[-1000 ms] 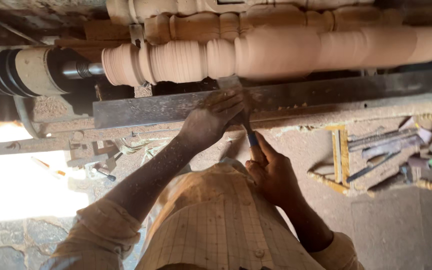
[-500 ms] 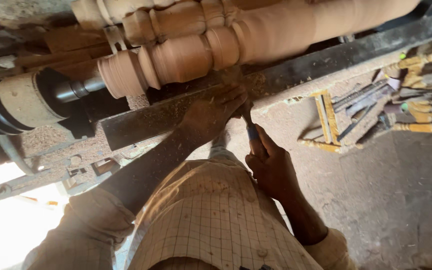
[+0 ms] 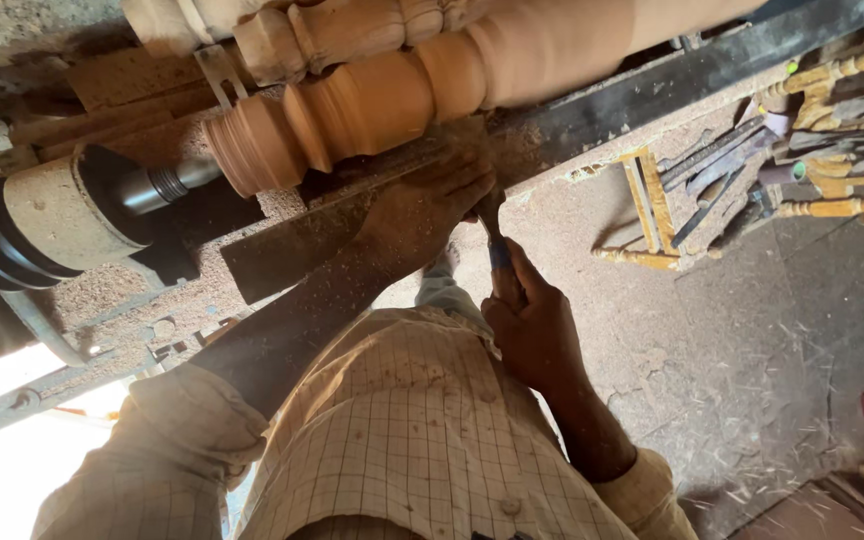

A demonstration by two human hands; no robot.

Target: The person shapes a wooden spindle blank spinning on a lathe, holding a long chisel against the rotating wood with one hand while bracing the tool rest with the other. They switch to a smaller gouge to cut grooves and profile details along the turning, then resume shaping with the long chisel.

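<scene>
Right hand (image 3: 537, 330) is fisted tight around the chisel (image 3: 495, 245) handle, blade angled up toward the turned wooden spindle (image 3: 372, 105). Left hand (image 3: 432, 205) lies palm-down over the blade end, fingers curled, pressing it onto the dark tool rest (image 3: 282, 245), just below the spindle. Spindle sits horizontally on the lathe, its beaded end against the metal shaft (image 3: 152, 185) at left. Sawdust covers the lathe bed (image 3: 102, 290) and the left forearm. Spare chisels (image 3: 722, 185) lie on the floor, well apart to the right.
</scene>
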